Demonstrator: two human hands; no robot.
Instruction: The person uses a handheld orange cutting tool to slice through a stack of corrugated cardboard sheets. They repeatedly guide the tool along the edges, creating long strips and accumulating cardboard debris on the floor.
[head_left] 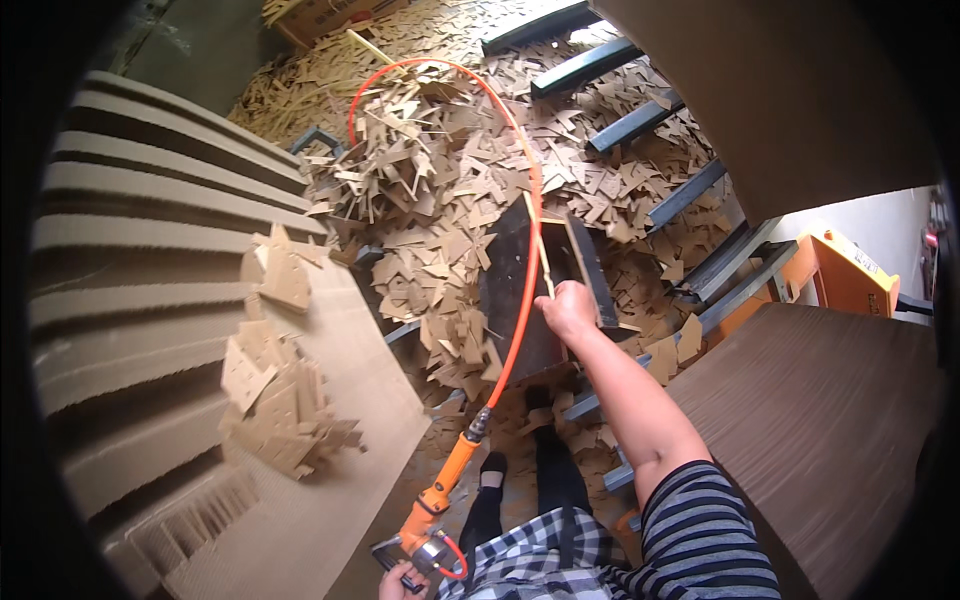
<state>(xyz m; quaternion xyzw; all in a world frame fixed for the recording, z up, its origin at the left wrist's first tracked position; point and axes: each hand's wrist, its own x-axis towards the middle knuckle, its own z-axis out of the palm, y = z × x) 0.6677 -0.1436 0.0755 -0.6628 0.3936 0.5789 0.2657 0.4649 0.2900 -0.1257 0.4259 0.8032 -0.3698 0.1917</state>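
Observation:
My right hand [568, 310] reaches forward and is closed around a thin pale stick [539, 243] that points up and away from me. It sits right beside a dark metal bin [515, 320] standing among cardboard scraps. My left hand [393, 583] is low at the frame's bottom edge and grips an orange air tool [437, 497]. An orange hose [522, 290] runs from the tool up past the bin and loops over the scrap pile [440, 170].
Tall stacks of corrugated cardboard [150, 250] fill the left, with a flat sheet [350, 380] carrying loose cut-outs. A brown board stack [830, 420] lies at the right, an orange machine [840, 270] behind it. Dark metal rails [640, 120] cross the scrap-covered floor.

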